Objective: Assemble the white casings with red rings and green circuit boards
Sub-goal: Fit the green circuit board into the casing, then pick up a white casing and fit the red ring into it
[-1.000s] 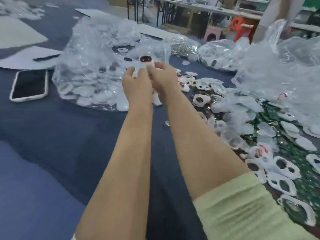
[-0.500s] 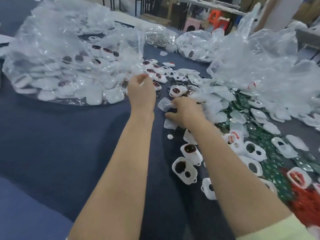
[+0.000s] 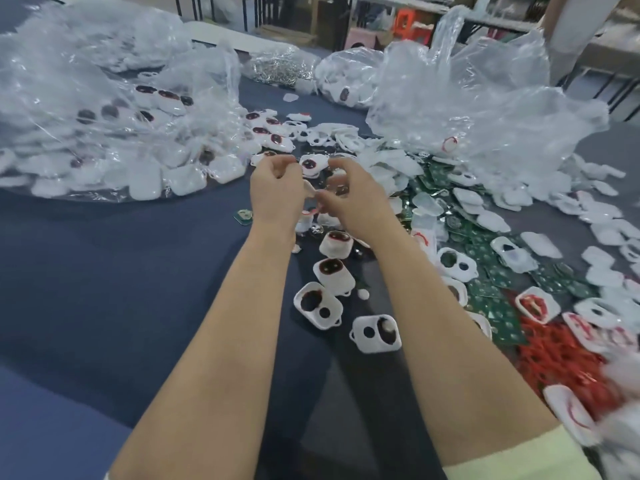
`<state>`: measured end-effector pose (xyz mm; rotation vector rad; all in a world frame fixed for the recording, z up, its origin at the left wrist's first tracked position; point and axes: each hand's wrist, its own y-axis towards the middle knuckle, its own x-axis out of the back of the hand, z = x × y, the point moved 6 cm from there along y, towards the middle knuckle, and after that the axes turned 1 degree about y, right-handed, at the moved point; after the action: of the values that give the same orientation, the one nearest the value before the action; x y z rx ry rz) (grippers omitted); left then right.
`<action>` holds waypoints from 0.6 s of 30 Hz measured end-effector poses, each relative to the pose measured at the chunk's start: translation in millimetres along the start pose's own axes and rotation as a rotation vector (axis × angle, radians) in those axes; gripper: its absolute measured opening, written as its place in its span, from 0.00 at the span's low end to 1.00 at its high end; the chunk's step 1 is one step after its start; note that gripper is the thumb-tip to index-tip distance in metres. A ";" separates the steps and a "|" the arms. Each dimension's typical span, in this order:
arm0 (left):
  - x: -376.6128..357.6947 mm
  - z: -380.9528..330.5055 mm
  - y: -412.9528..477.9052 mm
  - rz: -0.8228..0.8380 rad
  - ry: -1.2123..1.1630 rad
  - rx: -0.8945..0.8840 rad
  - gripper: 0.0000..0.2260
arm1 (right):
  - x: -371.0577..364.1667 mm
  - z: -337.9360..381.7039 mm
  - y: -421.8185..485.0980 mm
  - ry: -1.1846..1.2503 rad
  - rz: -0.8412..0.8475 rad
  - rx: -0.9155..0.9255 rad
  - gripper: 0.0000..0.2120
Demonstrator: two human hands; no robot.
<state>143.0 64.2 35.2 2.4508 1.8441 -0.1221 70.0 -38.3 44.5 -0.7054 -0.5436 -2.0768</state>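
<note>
A dark blue cloth (image 3: 104,271) covers the wide worktable, and crumpled clear plastic bags (image 3: 467,109) of parts are heaped along its far side. Both my arms stretch forward over it.

My right hand (image 3: 353,199) has its fingers curled and pinches a small white plastic casing piece (image 3: 309,187) at the thumb tip. A thin red ring (image 3: 309,212) shows just under it, though I cannot tell whether the ring is seated or only hanging there. My left hand (image 3: 275,192) is curled too, knuckles up, and meets the other end of the casing piece. Its back hides the fingertips, so I cannot tell whether it grips. The casing piece lies between the 2 hands, its long axis running roughly across from left to right and tilted down toward the right thumb.

Just toward me from the hands, 4 white rounded casings with dark oval holes (image 3: 341,280) sit in a loose row on the cloth. 1 stray small green board (image 3: 244,214) lies just left of my left wrist. The main spread of green circuit boards (image 3: 485,282) lies off to the right, and the heap of red plastic rings (image 3: 561,358) sits beside it, near my right forearm.

I judge that the next part must come from that right side. The right hand is the nearer one to fetch it, while the left takes over the casing piece.
</note>
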 end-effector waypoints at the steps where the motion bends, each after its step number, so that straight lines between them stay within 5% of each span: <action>1: 1.4 1.6 -1.0 -0.006 0.006 -0.002 0.06 | 5.4 -2.5 -3.0 0.002 -0.025 -0.001 0.22; 6: 13.8 8.3 -6.4 -0.077 -0.009 0.024 0.10 | 29.2 -18.6 -20.7 -0.174 -0.043 -0.045 0.05; 10: 20.9 5.1 -8.8 -0.098 -0.044 0.028 0.11 | 11.8 -2.4 -34.9 -0.278 0.184 0.023 0.08; 14: 20.7 6.4 -9.5 -0.081 -0.057 0.033 0.13 | -1.1 11.1 -46.6 -0.413 0.355 0.031 0.23; 18: 17.7 9.7 -9.5 -0.070 -0.045 0.029 0.11 | -6.5 20.9 -61.2 -0.510 0.490 0.072 0.22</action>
<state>138.6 82.7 23.6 2.3821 1.9239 -0.2080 28.1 11.2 48.4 -1.2033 -0.6424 -1.4144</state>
